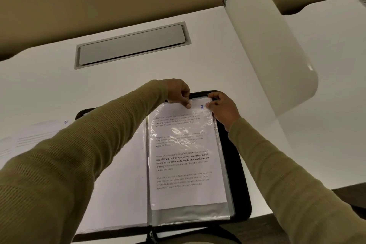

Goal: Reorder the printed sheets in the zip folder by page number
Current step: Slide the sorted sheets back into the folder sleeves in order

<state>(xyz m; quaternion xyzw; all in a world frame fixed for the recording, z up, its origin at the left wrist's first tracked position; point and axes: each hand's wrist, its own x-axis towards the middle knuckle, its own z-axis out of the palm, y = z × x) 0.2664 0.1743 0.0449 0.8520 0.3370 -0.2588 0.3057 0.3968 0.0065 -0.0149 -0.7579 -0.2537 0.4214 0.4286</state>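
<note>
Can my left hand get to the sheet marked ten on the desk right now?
Probably yes, once freed. The left hand pinches at the top of sheet 8; the sheet marked 10 lies bare on the desk beside the folder, below that forearm.

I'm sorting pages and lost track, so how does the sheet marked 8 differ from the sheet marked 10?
In the folder, sheet 8 sits in a clear sleeve; sheet 10 lies loose on the desk beside it. The left hand and right hand pinch sheet 8's top edge; no hand holds sheet 10. Both are white printed pages numbered in blue ink.
</note>
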